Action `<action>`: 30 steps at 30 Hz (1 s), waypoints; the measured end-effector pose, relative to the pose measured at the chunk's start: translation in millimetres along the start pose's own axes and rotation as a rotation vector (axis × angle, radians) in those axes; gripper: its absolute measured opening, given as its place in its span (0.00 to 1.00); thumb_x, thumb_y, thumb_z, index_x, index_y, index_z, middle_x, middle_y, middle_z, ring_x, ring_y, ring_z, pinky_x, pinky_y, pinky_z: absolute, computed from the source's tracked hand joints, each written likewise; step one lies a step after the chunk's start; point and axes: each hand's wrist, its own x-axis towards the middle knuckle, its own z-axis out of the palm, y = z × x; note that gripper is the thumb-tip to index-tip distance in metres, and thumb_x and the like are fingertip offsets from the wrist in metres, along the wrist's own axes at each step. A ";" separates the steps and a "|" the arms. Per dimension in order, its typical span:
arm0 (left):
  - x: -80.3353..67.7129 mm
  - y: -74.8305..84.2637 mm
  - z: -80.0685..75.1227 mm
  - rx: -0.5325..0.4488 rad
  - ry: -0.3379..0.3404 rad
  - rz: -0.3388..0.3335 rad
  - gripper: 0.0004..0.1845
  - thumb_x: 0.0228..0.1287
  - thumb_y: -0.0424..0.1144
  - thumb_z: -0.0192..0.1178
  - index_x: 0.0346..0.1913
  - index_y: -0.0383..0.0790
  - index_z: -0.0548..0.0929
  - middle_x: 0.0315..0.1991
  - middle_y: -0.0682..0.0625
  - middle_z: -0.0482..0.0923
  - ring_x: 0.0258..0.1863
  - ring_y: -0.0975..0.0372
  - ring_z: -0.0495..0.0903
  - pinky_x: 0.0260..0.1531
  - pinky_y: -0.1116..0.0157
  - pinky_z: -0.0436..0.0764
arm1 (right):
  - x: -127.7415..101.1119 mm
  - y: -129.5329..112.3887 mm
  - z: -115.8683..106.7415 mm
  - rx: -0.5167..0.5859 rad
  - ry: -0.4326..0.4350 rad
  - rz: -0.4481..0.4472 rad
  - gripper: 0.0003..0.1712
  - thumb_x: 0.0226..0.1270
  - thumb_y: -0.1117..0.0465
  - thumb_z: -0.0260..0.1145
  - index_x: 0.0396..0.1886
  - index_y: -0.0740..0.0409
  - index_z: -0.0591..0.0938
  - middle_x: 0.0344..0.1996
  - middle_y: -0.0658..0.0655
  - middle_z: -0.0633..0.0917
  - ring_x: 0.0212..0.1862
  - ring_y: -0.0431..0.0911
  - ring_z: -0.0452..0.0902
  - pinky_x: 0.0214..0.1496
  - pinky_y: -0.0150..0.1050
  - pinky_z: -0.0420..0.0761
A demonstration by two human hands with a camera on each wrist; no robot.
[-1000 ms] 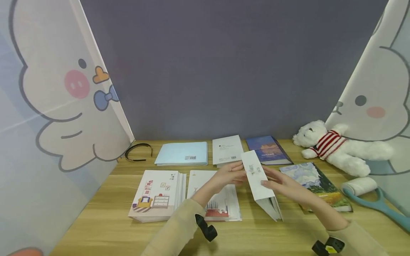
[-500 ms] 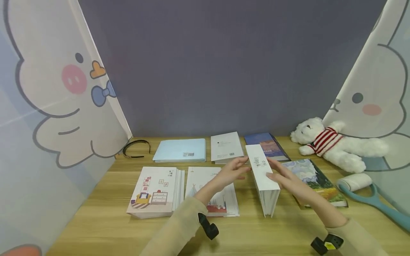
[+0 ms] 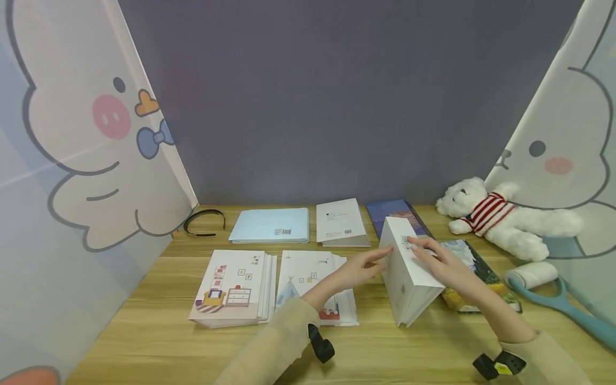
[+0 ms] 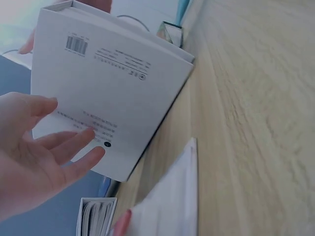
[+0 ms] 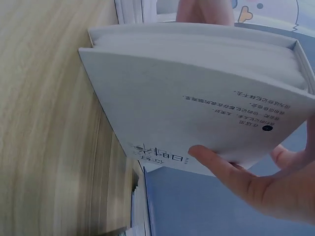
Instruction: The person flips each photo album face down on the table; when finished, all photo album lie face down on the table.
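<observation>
Hands steady the white book point(image 3: 409, 275) on its edge (tilting rightward): our right hand point(image 3: 440, 262) grips it, left hand point(image 3: 363, 267) flat; lowering needs care.

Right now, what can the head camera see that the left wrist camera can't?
Only the head view shows the fluffy white teddy bear in a red striped jumper, the thin black headband, the pale blue flat book and the teal-handled lint roller. Only the left wrist view shows the white book's back cover close up, with its small black barcode. Both show the thick white book standing tilted on the light wooden table, with the left hand against it. The right hand rests on top.
</observation>
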 end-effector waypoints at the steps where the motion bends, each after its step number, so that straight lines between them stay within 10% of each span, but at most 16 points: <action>1: 0.3 -1.1 0.6 0.029 -0.008 0.004 0.26 0.73 0.42 0.48 0.71 0.54 0.60 0.71 0.55 0.59 0.64 0.58 0.69 0.51 0.74 0.76 | 0.5 -0.2 -0.1 -0.012 0.013 0.011 0.31 0.75 0.44 0.44 0.69 0.56 0.60 0.72 0.66 0.53 0.67 0.70 0.52 0.55 0.64 0.70; 10: 0.7 -4.1 2.0 0.278 -0.030 -0.023 0.22 0.73 0.47 0.46 0.69 0.58 0.65 0.69 0.56 0.62 0.65 0.60 0.67 0.58 0.67 0.73 | -2.8 2.5 -1.2 -0.022 0.057 0.029 0.39 0.69 0.48 0.58 0.68 0.65 0.56 0.69 0.71 0.55 0.66 0.73 0.51 0.58 0.66 0.66; 20: -8.2 -19.4 -7.7 0.301 -0.074 -0.149 0.20 0.73 0.50 0.44 0.65 0.63 0.69 0.67 0.57 0.65 0.58 0.65 0.73 0.47 0.70 0.76 | -6.7 16.6 -3.6 0.167 -0.028 0.140 0.44 0.70 0.49 0.57 0.75 0.57 0.46 0.60 0.75 0.66 0.38 0.48 0.82 0.33 0.44 0.84; 30: -13.4 -33.0 -22.8 0.331 -0.043 -0.126 0.18 0.73 0.45 0.46 0.63 0.54 0.74 0.66 0.55 0.67 0.64 0.59 0.69 0.60 0.65 0.73 | -8.1 35.1 0.8 0.123 -0.064 0.130 0.39 0.70 0.50 0.56 0.73 0.64 0.54 0.67 0.75 0.59 0.53 0.57 0.77 0.44 0.46 0.82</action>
